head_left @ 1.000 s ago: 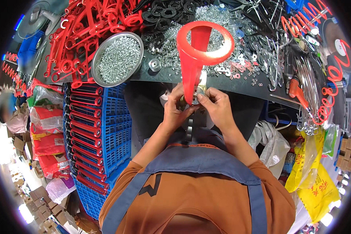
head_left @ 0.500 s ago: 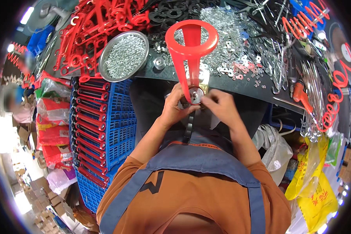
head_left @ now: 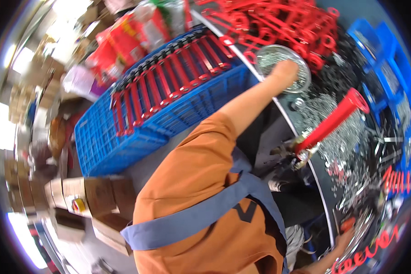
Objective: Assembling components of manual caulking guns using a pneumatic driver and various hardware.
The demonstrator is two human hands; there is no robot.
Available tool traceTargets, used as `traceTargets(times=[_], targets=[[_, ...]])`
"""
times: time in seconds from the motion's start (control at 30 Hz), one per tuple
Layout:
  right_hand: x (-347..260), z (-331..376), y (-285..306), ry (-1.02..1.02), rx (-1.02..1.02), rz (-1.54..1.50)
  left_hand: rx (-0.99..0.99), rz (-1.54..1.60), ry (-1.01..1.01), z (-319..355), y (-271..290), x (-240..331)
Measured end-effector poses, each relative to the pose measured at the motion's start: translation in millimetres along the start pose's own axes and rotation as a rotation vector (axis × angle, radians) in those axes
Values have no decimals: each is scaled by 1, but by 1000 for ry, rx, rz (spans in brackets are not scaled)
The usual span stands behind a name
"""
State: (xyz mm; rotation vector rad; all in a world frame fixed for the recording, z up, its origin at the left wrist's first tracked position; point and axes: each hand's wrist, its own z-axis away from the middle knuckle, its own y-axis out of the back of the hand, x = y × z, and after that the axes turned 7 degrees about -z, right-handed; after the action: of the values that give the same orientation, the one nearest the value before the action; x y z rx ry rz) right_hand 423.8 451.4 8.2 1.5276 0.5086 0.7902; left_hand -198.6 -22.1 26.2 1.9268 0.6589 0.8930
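Note:
My left hand (head_left: 285,74) is down in the round metal bowl (head_left: 261,68) among small silver parts. Its fingers are hidden and smeared, so I cannot see whether they hold a part. Far off at the lower right, my right hand (head_left: 344,241) lies against an orange-handled tool (head_left: 348,223). Blur hides whether its fingers are closed round the handle. Between my arms, a long red ring-ended frame (head_left: 329,123) leans up from a small metal fixture (head_left: 301,155) at the table edge, touched by neither hand.
A blue crate (head_left: 123,155) at the left holds a row of red frames. Red parts (head_left: 283,23) are heaped behind the bowl. Loose silver pieces (head_left: 326,107) cover the bench. Blue bins (head_left: 388,68), a red coiled hose (head_left: 370,253) and cardboard boxes (head_left: 93,196) stand around.
The view has swung left and tilted. My left hand has left the red frame and gone into the bowl; my right hand has gone over to the orange-handled tool. The frame stays at the fixture.

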Motion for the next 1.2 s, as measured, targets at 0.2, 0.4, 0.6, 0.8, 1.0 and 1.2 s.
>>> traceTargets(times=[0.2, 0.4, 0.6, 0.8, 1.0, 1.2], targets=[[23, -6, 20, 9, -140, -234, 190, 610, 126, -18, -3, -14], [30, -32, 65, -44, -270, -272, -17, 1681, 612, -23, 5, -34], [28, 4, 90, -291, 154, -1150, 101, 1982, 494, -2, 29, -36], [-171, 81, 164, -230, -493, -2101, -115, 2262, 290, 54, 65, 11], [-361, 109, 212, 35, -606, -2124, -807, 1999, 581, 172, 92, 71], [-401, 82, 223, 79, -764, -2079, -806, 2042, 651, 191, 87, 62]])
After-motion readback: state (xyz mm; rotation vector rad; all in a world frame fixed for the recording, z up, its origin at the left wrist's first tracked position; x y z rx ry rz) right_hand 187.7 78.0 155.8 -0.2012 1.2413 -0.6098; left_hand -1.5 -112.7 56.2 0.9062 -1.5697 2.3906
